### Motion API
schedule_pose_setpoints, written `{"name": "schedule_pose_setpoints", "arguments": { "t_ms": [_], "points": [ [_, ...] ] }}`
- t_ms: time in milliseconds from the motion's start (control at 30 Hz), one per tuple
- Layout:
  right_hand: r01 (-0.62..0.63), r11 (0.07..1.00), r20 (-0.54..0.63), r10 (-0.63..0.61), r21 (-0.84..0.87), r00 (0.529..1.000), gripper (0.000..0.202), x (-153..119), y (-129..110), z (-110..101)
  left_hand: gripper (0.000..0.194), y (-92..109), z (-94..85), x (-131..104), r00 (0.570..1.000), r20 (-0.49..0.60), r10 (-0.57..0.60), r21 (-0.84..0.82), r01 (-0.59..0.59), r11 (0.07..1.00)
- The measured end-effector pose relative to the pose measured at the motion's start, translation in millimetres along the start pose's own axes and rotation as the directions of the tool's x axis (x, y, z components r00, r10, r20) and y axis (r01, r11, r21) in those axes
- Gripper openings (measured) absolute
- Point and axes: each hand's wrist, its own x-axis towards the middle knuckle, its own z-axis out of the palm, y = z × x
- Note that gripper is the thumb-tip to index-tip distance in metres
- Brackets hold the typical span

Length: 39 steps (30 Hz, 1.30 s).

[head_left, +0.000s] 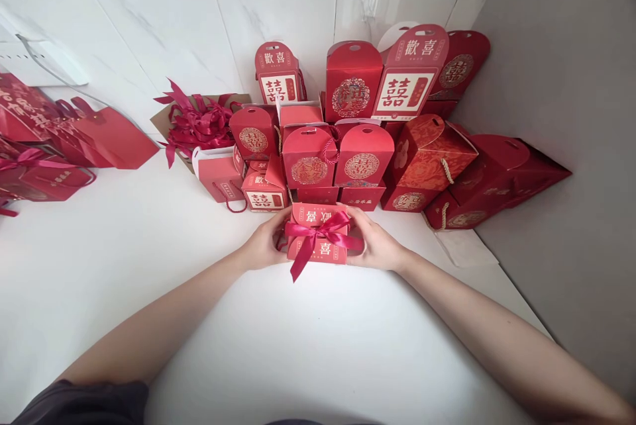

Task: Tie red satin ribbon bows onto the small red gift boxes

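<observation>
A small red gift box (304, 216) with white and gold characters sits between my two hands, above the white table. Across its top runs a dark red satin ribbon (325, 234) tied in a bow, one tail hanging over the near edge. My left hand (268, 241) grips the box's left side, with part of a red cord handle by the fingers. On the right side, my right hand (375, 243) clasps the box with thumb and fingers. The fingertips of both hands are partly hidden behind the box.
Several red gift boxes (362, 155) stand stacked right behind my hands, against the marbled wall. A cardboard box (242, 99) of ribbon bows is at back left. More red gift bags (106, 137) lie far left, near a white power strip (54, 61). A grey panel (561, 114) bounds the right.
</observation>
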Motion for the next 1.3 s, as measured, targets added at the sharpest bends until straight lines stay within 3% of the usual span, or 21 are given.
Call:
{"name": "schedule_pose_setpoints", "arguments": {
  "t_ms": [167,567,700,967,1300],
  "points": [
    [0.001,0.998,0.076,0.004,-0.06,0.997,0.118,-1,-1,-4,0.096,9,1.1,-1,0.998,0.062,0.0,0.031,-0.002,1.0],
    [-0.029,0.996,0.053,0.034,-0.081,0.998,0.114,-1,-1,-4,0.103,6,1.8,0,0.997,0.074,-0.03,-0.011,0.031,0.999],
    [-0.057,0.996,0.057,0.061,-0.062,0.997,0.111,0,-5,-4,0.104,2,0.4,1,0.999,0.042,-0.022,0.034,0.02,0.999],
    [-0.077,0.996,0.065,0.08,-0.048,0.995,0.109,0,-7,-5,0.103,-4,0.7,2,0.999,-0.013,-0.045,-0.029,0.045,0.999],
    [-0.052,0.997,0.052,0.055,-0.056,0.997,0.111,0,-4,-5,0.097,2,1.5,2,0.999,0.039,-0.037,0.016,0.036,0.999]
  ]
}}
